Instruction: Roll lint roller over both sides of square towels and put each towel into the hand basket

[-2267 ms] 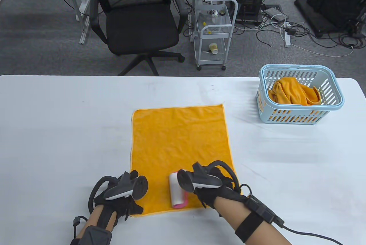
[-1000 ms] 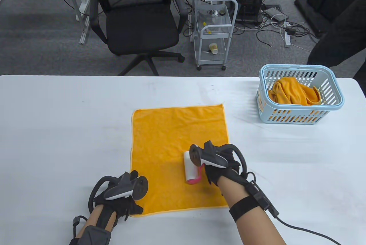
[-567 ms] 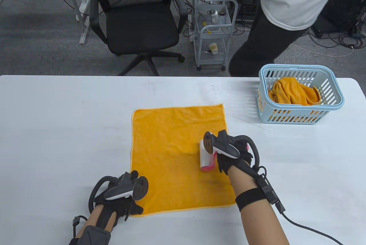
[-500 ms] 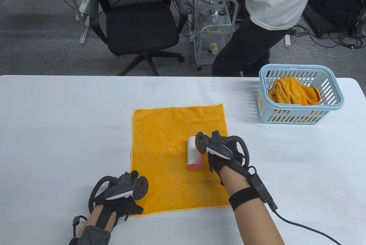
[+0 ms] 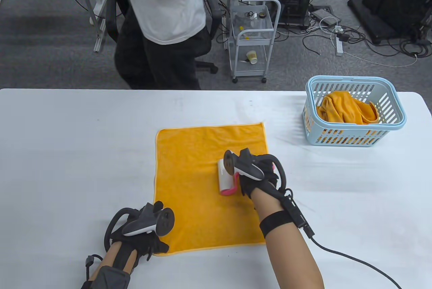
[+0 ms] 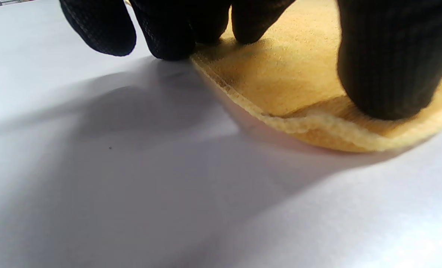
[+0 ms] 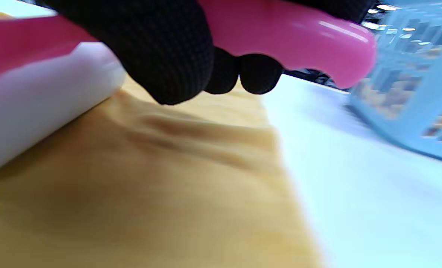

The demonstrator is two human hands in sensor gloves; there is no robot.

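My right hand (image 5: 261, 177) is wrapped around the pink handle of the lint roller (image 5: 225, 179), whose white drum lies on the orange towel (image 5: 199, 181) right of its middle, long axis running from me toward the far edge, pink end cap nearest me. The towel lies flat on the white table (image 5: 67, 154). From above the tracker hides my fingers; the right wrist view shows them curled over the handle (image 7: 302, 33) with the drum (image 7: 38, 111) touching cloth. My left hand (image 5: 135, 235) pins the towel's near left corner, and its wrist view shows fingertips (image 6: 388, 74) pressing down on the hem, nothing gripped. The blue basket (image 5: 354, 133) stands well apart at far right, another orange towel (image 5: 347, 108) bunched inside.
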